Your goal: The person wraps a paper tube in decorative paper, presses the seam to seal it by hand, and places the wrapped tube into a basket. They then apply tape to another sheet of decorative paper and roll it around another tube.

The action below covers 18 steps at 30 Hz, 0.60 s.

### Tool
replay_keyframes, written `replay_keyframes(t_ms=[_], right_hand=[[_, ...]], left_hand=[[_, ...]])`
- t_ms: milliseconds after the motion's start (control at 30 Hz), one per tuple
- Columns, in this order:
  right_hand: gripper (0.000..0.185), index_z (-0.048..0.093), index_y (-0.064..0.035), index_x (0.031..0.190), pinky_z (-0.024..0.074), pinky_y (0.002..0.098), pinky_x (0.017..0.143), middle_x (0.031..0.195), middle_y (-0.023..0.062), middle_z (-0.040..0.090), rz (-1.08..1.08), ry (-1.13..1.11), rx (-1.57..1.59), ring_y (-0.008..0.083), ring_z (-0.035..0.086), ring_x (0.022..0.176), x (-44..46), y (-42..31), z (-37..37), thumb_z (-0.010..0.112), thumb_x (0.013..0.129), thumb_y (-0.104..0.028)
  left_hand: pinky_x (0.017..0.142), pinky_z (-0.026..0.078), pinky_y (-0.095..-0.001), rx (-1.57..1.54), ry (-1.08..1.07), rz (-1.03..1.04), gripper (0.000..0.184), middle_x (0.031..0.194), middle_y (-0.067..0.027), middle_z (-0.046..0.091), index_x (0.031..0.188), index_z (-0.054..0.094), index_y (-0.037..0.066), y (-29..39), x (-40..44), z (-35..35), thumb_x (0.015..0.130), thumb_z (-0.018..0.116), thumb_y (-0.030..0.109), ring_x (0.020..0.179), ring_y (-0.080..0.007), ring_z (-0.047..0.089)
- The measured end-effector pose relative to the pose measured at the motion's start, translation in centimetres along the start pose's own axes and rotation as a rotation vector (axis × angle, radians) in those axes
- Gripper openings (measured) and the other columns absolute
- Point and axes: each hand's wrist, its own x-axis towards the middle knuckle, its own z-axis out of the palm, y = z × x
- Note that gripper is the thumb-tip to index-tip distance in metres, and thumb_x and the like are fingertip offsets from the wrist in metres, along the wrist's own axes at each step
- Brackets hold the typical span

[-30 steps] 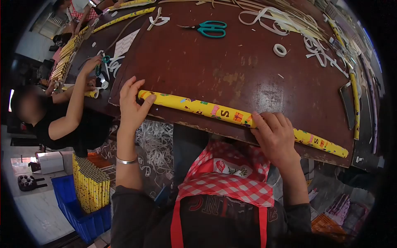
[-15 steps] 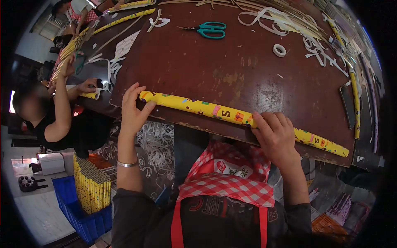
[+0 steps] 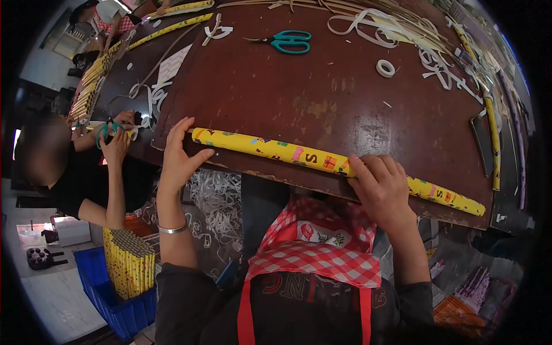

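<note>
Right hand clamped on a yellow roll, left hand spread at its left end — scissors, tape ring, white strips on the far side

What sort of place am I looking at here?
Probably a small workshop or packing room: many yellow rolls stand in a blue crate, scissors lie on the worn table, and white strips lie heaped below its edge.

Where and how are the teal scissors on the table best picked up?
Likely by the loops, with the right hand, once off the yellow roll, coming from the right: the scissors lie flat, loops rightward, blades pointing left, away from that approach.
</note>
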Motion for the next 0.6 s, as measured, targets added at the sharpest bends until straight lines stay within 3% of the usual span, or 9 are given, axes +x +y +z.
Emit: replay_keyframes(t_ms=[67,133,167,267,333,433,467,600], right_hand=[[0.045,0.063,-0.0069,0.12,0.0471,0.0383,0.073,0.101,0.008,0.062,0.003,0.003,-0.004,0.024,0.059,0.088,0.1,-0.1,0.1,0.075,0.077,-0.015],[0.043,0.063,-0.0072,0.119,0.0469,0.0381,0.072,0.1,0.0074,0.062,-0.005,0.016,-0.005,0.0238,0.059,0.087,0.1,0.0,0.0,0.074,0.078,-0.016],[0.043,0.063,-0.0072,0.119,0.0469,0.0381,0.072,0.1,0.0074,0.062,0.009,0.008,-0.019,0.0238,0.059,0.087,0.1,0.0,-0.1,0.074,0.078,-0.016],[0.043,0.062,-0.0076,0.119,0.0464,0.0374,0.071,0.097,0.0057,0.06,0.017,0.001,0.009,0.023,0.058,0.085,0.1,0.0,0.2,0.072,0.079,-0.018],[0.042,0.062,-0.0076,0.118,0.0464,0.0372,0.07,0.097,0.0057,0.06,0.018,0.009,-0.015,0.0229,0.058,0.085,-0.1,0.1,0.3,0.072,0.078,-0.018],[0.041,0.062,-0.0074,0.117,0.0463,0.0362,0.07,0.097,0.0057,0.06,0.005,0.049,-0.005,0.0225,0.058,0.086,-0.1,0.0,0.4,0.069,0.079,-0.019],[0.042,0.063,-0.0078,0.117,0.0479,0.0373,0.071,0.098,0.0056,0.062,0.015,0.034,0.0,0.0232,0.06,0.086,-0.1,0.0,0.3,0.072,0.076,-0.016],[0.045,0.064,-0.009,0.117,0.0492,0.0376,0.072,0.1,0.005,0.064,0.012,0.053,0.014,0.0231,0.061,0.087,-0.2,0.2,0.5,0.076,0.074,-0.015]], left_hand=[[0.112,0.033,-0.0467,0.005,-0.029,0.013,0.075,0.146,-0.0172,0.044,0.137,0.052,0.007,0.9,-0.1,-0.2,0.073,0.084,0.03,0.138,-0.0349,0.039],[0.114,0.025,-0.057,0.381,0.099,0.167,0.074,0.148,-0.0149,0.042,0.136,0.054,0.008,2.6,-0.1,0.7,0.075,0.081,0.039,0.142,-0.0346,0.034],[0.114,0.025,-0.057,0.366,0.088,0.176,0.074,0.148,-0.0149,0.042,0.136,0.054,0.008,3.8,-0.1,1.4,0.075,0.081,0.039,0.142,-0.0346,0.034],[0.112,0.021,-0.0652,0.496,-0.085,0.367,0.065,0.147,-0.012,0.044,0.133,0.057,0.008,8.9,-0.1,4.4,0.082,0.072,0.045,0.142,-0.0339,0.033],[0.113,0.02,-0.0623,0.412,-0.213,0.445,0.06,0.147,-0.0108,0.046,0.135,0.056,0.008,11.4,-0.6,6.9,0.084,0.073,0.036,0.142,-0.0329,0.036],[0.11,0.024,-0.061,0.279,-0.234,0.593,0.056,0.136,-0.0085,0.054,0.133,0.058,0.008,14.2,-1.6,9.8,0.083,0.074,0.026,0.132,-0.0298,0.047],[0.105,0.035,-0.0542,0.251,-0.179,0.669,0.051,0.127,-0.0078,0.06,0.127,0.062,0.007,14.9,-1.6,10.1,0.08,0.076,0.02,0.12,-0.0274,0.056],[0.091,0.044,-0.0454,0.098,-0.103,0.744,0.045,0.118,-0.0064,0.065,0.118,0.068,0.01,13.5,-0.6,11.4,0.075,0.078,0.021,0.109,-0.0244,0.062]])
